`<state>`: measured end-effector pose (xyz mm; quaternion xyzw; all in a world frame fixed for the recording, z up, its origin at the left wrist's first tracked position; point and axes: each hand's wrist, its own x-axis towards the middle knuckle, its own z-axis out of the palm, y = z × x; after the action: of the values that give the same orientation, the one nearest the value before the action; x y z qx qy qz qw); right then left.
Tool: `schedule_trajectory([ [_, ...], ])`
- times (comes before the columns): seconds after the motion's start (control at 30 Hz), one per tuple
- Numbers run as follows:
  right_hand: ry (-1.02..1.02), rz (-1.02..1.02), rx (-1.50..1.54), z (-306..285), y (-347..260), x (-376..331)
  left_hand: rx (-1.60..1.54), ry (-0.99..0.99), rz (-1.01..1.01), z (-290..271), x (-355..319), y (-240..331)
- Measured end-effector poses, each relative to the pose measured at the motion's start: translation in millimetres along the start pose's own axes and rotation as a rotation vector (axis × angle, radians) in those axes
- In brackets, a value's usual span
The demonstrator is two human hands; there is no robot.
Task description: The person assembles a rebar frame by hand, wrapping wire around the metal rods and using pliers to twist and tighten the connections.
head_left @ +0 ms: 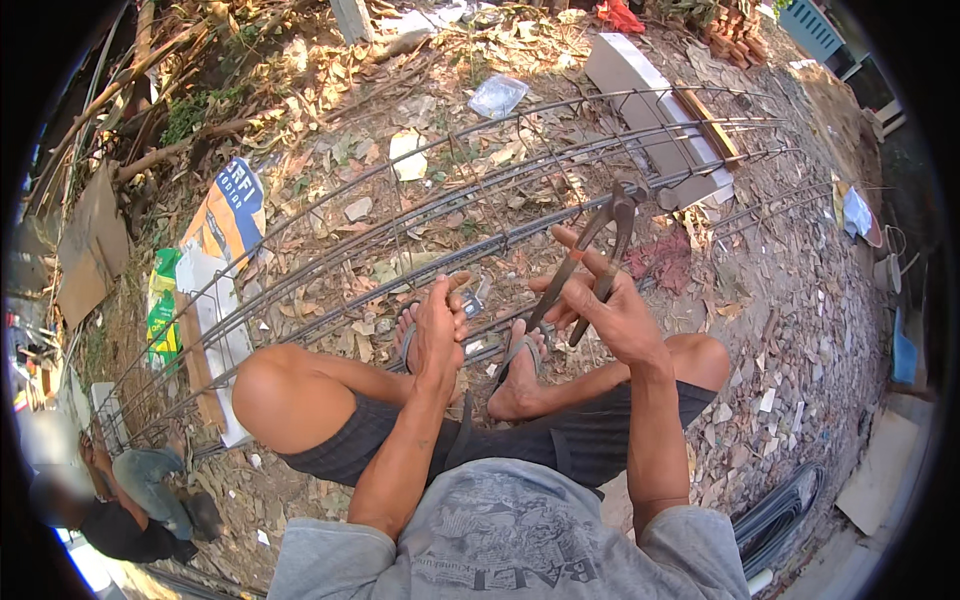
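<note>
Pincers: we've got them in the right hand point(615, 310), fingers hooked round the handles, which are spread apart. The head of the pincers point(597, 223) points away from the body, by the long bars. If the handles snap together with a finger between them, that's a nasty pinch imo.

Left hand: no tool that we can see. The left hand point(438, 320) has its fingers curled in, right by the bars, and we honestly can't tell if it's pinching something small. Any thin wire end in there could poke a fingertip.

Rebar cage: the rebar cage point(505, 237) runs across in front of us, lower left to upper right, on the far side of both hands. Knock it with a knee or lean on it and we'd guess the whole thing could shift.

Feet: only flip-flops point(526, 349) on the feet point(510, 396), down close to the lower bars. Drop the pincers from here and toes could take the hit.

White block: the white block point(640, 85) sits by the cage's upper right end, on leafy, rubbly ground point(735, 330). Uneven footing like that might let it rock if the bars get yanked.
</note>
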<state>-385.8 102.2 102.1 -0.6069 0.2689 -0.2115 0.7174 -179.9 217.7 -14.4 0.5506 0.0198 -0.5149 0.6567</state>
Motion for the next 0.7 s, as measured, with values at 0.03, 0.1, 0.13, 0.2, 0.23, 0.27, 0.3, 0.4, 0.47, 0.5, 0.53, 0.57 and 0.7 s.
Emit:
schedule_trajectory([
  [0.03, -0.005, -0.003, 0.001, 0.5, -1.7, 13.9, -0.001, 0.002, 0.005, -2.2, -6.1, 11.9],
  [0.1, 0.204, -0.101, -0.037, 16.2, 0.2, 46.4, -0.009, -0.079, 0.098, -9.9, -19.9, 36.9],
  [0.13, 0.291, -0.165, 0.008, 28.7, 6.8, 60.2, -0.043, -0.091, 0.149, -13.7, -23.2, 44.0],
  [0.2, 0.301, -0.17, -0.038, 38.8, 18.7, 84.4, -0.06, -0.108, 0.196, -17.8, -28.2, 58.1],
  [0.23, 0.321, -0.173, -0.077, 41.8, 29.3, 96.4, -0.065, -0.129, 0.235, -21.2, -28.0, 61.8],
  [0.27, 0.315, -0.172, -0.077, 45.0, 45.1, 110.2, -0.106, -0.151, 0.234, -27.6, -24.7, 61.5],
  [0.3, 0.341, -0.196, -0.144, 48.8, 62.5, 123.2, -0.11, -0.149, 0.235, -32.7, -19.2, 56.6],
  [0.4, 0.401, -0.196, -0.382, 66.2, 87.7, 140.5, -0.191, -0.144, 0.268, -46.8, -5.9, 48.1],
  [0.47, 0.435, -0.103, -0.66, 70.7, 99.0, 141.3, -0.201, -0.088, 0.235, -44.4, -6.5, 39.4],
  [0.5, 0.425, -0.104, -0.66, 77.0, 101.3, 137.6, -0.205, -0.079, 0.239, -45.8, -5.1, 35.5],
  [0.53, 0.521, -0.201, -0.735, 84.9, 97.5, 131.5, -0.21, -0.057, 0.232, -46.3, -4.6, 32.9],
  [0.57, 0.618, -0.301, -0.807, 91.6, 92.1, 126.9, -0.215, -0.035, 0.226, -48.6, -2.9, 31.8],
  [0.7, 0.522, -0.353, -0.792, 92.4, 69.5, 91.0, -0.079, -0.048, 0.267, -44.9, -1.8, 27.4],
])
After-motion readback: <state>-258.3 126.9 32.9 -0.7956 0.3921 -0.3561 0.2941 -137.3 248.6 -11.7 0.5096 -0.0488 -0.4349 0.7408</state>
